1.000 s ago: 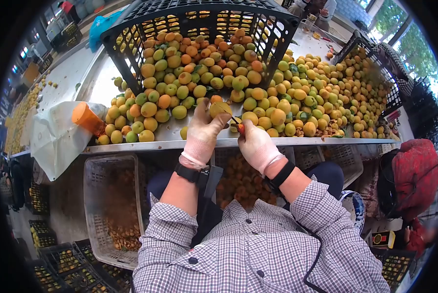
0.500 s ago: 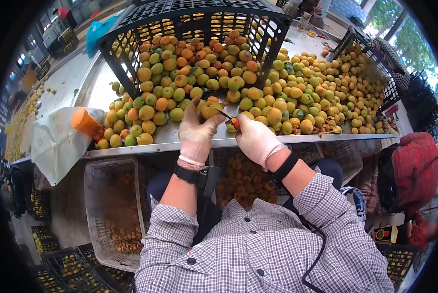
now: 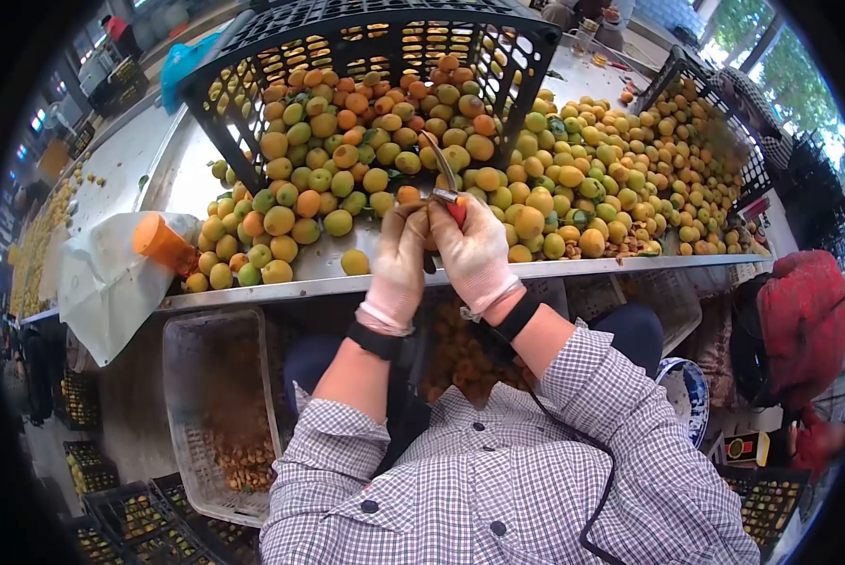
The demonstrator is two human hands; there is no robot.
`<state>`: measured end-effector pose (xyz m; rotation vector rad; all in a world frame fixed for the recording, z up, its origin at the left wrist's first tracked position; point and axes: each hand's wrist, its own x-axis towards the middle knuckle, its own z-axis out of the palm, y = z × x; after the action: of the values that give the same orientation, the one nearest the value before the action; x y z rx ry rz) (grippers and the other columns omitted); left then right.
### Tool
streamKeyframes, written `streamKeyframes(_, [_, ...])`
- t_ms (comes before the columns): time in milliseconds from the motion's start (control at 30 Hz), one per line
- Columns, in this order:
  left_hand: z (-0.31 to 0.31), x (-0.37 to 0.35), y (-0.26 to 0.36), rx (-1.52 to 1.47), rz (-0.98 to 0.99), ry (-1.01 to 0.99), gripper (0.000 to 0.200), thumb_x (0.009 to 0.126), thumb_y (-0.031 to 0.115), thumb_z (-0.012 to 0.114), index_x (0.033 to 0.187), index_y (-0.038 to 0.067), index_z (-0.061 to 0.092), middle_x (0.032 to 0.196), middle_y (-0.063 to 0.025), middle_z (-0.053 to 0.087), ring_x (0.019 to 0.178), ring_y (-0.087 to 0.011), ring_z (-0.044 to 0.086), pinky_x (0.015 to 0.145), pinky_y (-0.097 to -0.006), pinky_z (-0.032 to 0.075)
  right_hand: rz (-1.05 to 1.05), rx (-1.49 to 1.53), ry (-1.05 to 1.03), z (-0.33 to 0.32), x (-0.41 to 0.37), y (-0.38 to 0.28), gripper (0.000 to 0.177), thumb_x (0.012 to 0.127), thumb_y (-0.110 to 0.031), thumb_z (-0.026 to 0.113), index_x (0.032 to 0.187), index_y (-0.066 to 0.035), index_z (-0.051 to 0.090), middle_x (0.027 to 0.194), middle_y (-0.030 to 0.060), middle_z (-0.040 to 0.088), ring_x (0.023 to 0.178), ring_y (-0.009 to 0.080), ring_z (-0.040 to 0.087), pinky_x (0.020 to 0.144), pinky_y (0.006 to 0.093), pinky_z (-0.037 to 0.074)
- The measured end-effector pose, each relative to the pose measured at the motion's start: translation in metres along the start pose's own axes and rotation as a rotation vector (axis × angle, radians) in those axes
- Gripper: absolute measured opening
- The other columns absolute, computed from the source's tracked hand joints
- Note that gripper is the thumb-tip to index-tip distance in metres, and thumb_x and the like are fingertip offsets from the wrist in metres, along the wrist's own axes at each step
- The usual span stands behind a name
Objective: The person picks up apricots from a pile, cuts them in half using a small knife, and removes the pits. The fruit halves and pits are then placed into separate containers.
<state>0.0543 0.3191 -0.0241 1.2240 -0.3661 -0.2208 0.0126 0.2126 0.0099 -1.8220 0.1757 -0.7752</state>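
My left hand (image 3: 400, 259), in a pale glove, and my right hand (image 3: 471, 247), gloved too, meet at the table's front edge. My right hand is closed on a knife (image 3: 455, 202) with a red handle; its curved blade points up and away. The fingers of my left hand are pinched together against the right fingers, and what they hold is mostly hidden. Just beyond both hands lies a heap of yellow, green and orange fruit (image 3: 333, 155), spilling from a tipped black crate (image 3: 526, 56). One loose fruit (image 3: 355, 262) sits left of my left hand.
An orange cup (image 3: 163, 243) and a white plastic bag (image 3: 107, 282) are at the table's left edge. Below stand a white crate (image 3: 173, 405) with fruit pieces and another container of halves (image 3: 470, 353). A red bag (image 3: 804, 311) is at right. Other people are at the far side.
My hands have come together, and the knife blade has swung upward. The whole fruit in my left hand no longer shows. A loose fruit now lies near the table edge.
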Motion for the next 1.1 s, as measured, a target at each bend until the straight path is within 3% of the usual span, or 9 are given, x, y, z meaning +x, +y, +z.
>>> streamKeyframes(167, [0.002, -0.003, -0.005, 0.001, -0.008, 0.048, 0.029, 0.106, 0.028, 0.044, 0.109, 0.006, 0.062, 0.084, 0.0011, 0.061, 0.068, -0.0046, 0.052, 0.056, -0.0186, 0.039, -0.245, -0.231, -0.03, 0.006, 0.002, 0.006, 0.014, 0.089, -0.011, 0.068, 0.085, 0.001, 0.063, 0.074, 0.0156, 0.058, 0.065, 0.0282, 0.059, 0.059, 0.0353, 0.046])
streamKeyframes(333, [-0.015, -0.009, 0.005, -0.232, -0.363, -0.082, 0.031, 0.104, 0.028, 0.047, 0.117, 0.004, 0.062, 0.084, 0.0024, 0.061, 0.069, -0.005, 0.056, 0.056, -0.0227, 0.044, -0.358, -0.311, -0.186, -0.006, 0.006, 0.003, 0.013, 0.081, -0.015, 0.072, 0.083, -0.005, 0.063, 0.087, 0.0174, 0.062, 0.076, 0.0382, 0.064, 0.067, 0.0428, 0.054])
streamKeyframes(467, [-0.024, -0.011, -0.013, 0.248, 0.033, -0.192, 0.037, 0.103, 0.037, 0.048, 0.121, 0.007, 0.058, 0.08, 0.0022, 0.059, 0.06, -0.0062, 0.054, 0.048, -0.0232, 0.038, -0.425, -0.292, -0.253, -0.012, 0.01, 0.0, 0.012, 0.083, -0.014, 0.071, 0.084, -0.005, 0.063, 0.085, 0.0179, 0.062, 0.074, 0.0384, 0.063, 0.065, 0.0422, 0.052])
streamKeyframes(533, [-0.01, -0.013, -0.001, 0.693, 0.571, -0.043, 0.04, 0.102, 0.046, 0.044, 0.117, 0.011, 0.057, 0.077, -0.0013, 0.059, 0.052, -0.0093, 0.046, 0.043, -0.0206, 0.027, -0.149, -0.162, -0.193, -0.013, 0.012, 0.006, 0.013, 0.089, -0.016, 0.068, 0.088, -0.003, 0.064, 0.076, 0.0141, 0.061, 0.066, 0.0281, 0.062, 0.061, 0.0376, 0.05])
streamKeyframes(567, [-0.009, -0.011, 0.007, 0.683, 0.575, -0.049, 0.04, 0.102, 0.046, 0.044, 0.117, 0.011, 0.057, 0.077, -0.0013, 0.059, 0.052, -0.0093, 0.046, 0.043, -0.0206, 0.027, 0.174, 0.137, -0.165, -0.011, 0.012, 0.01, 0.017, 0.093, -0.018, 0.064, 0.087, -0.001, 0.063, 0.069, 0.0056, 0.059, 0.061, 0.0131, 0.053, 0.058, 0.0313, 0.045])
streamKeyframes(633, [-0.015, -0.005, 0.02, -0.456, -0.646, -0.151, 0.044, 0.102, 0.049, 0.043, 0.118, 0.01, 0.056, 0.081, -0.0057, 0.062, 0.052, -0.0107, 0.045, 0.042, -0.0214, 0.027, 0.48, 0.298, -0.023, -0.021, 0.012, -0.011, 0.02, 0.094, -0.017, 0.063, 0.083, -0.001, 0.063, 0.069, -0.001, 0.059, 0.064, 0.0052, 0.048, 0.056, 0.0268, 0.042])
streamKeyframes(833, [-0.011, -0.001, 0.038, -0.54, -0.572, -0.044, 0.05, 0.104, 0.05, 0.038, 0.114, 0.005, 0.057, 0.09, -0.0095, 0.066, 0.052, -0.0098, 0.045, 0.04, -0.0197, 0.027, 0.471, 0.027, -0.377, -0.058, -0.016, 0.008, 0.019, 0.093, -0.019, 0.063, 0.088, -0.001, 0.063, 0.07, -0.0023, 0.058, 0.063, 0.005, 0.051, 0.056, 0.024, 0.042])
streamKeyframes(900, [-0.008, 0.0, 0.036, -0.507, -0.596, 0.007, 0.052, 0.104, 0.052, 0.037, 0.114, 0.005, 0.058, 0.09, -0.0091, 0.066, 0.049, -0.0097, 0.044, 0.04, -0.0195, 0.027, 0.284, -0.088, -0.354, -0.061, -0.017, 0.021, 0.018, 0.092, -0.019, 0.064, 0.092, -0.001, 0.063, 0.07, -0.0023, 0.057, 0.06, 0.005, 0.048, 0.054, 0.024, 0.042])
streamKeyframes(1100, [0.004, -0.003, 0.046, -0.4, -0.586, 0.063, 0.055, 0.103, 0.056, 0.035, 0.11, 0.007, 0.06, 0.084, -0.0065, 0.063, 0.047, -0.0082, 0.04, 0.04, -0.0192, 0.024, 0.546, 0.583, -0.124, -0.041, 0.019, -0.028, 0.024, 0.095, -0.023, 0.056, 0.101, -0.001, 0.062, 0.073, 0.0014, 0.055, 0.052, 0.0124, 0.051, 0.045, 0.0267, 0.043])
